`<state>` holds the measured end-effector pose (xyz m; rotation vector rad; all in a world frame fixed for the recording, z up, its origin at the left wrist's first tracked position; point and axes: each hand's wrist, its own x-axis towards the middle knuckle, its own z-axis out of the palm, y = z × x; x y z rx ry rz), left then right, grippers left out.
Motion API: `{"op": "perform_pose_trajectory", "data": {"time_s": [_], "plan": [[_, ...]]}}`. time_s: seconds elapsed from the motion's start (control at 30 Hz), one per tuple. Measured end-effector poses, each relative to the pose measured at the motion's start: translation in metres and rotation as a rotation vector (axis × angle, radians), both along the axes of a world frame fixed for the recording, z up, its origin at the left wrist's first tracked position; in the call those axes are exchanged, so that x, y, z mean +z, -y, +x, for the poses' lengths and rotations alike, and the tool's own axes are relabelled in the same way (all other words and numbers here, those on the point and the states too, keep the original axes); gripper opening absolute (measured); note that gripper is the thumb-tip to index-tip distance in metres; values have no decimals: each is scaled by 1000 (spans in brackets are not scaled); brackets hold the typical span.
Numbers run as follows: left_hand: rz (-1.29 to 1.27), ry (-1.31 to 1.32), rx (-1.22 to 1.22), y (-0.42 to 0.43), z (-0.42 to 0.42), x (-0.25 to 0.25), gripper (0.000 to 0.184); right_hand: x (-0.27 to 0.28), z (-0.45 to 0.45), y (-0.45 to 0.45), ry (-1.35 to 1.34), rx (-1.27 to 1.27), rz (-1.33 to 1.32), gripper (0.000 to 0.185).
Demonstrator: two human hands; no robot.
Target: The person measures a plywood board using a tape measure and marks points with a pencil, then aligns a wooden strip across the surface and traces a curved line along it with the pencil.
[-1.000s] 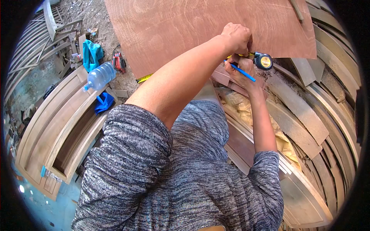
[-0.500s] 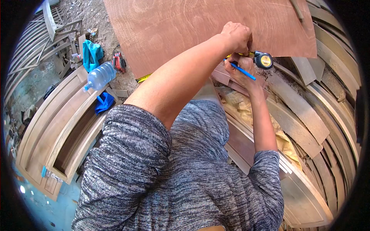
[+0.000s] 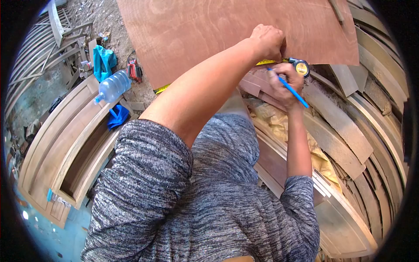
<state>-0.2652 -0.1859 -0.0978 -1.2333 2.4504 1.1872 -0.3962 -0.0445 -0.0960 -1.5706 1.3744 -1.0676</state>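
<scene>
A reddish-brown plywood sheet [image 3: 205, 35] spreads out in front of me. Along its near edge runs the yellow blade of a tape measure [image 3: 301, 67], whose round dark case lies at the right end. My left hand [image 3: 267, 40] is closed on the blade at that edge; its fingertips are hidden behind the knuckles. Below it, my right hand [image 3: 286, 85] grips a blue pen [image 3: 294, 93], tilted with its tip up toward the tape and the sheet's edge. My left forearm covers the middle of the blade.
To the left are a clear plastic bottle [image 3: 114, 86], a teal bag [image 3: 104, 63], a blue cloth [image 3: 118, 116], a red-and-black tool [image 3: 134, 70] and wooden panel frames [image 3: 65, 144]. Stacked boards [image 3: 340, 120] fill the right side, near yellowish sheeting [image 3: 321, 161].
My right hand has drawn back slightly down and right from the tape, the pen moving with it. The tape case has shifted a little. My left hand stays in place.
</scene>
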Motion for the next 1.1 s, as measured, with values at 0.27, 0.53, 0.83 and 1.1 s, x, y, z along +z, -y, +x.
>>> {"op": "perform_pose_trajectory", "data": {"time_s": [0.27,0.53,0.83,1.1], "plan": [[-11,-87,-1,-4,3,-12,24,16,-49,29,-840,101,-222,35],[-254,-346,76,-25,45,-15,25,3,-41,38,-829,51,-89,38],[-877,67,840,-143,280,0,54,22,-29,52,-809,60,86,32],[42,-426,1463,-249,318,-32,53,26,-44,58,-783,120,130,30]]}}
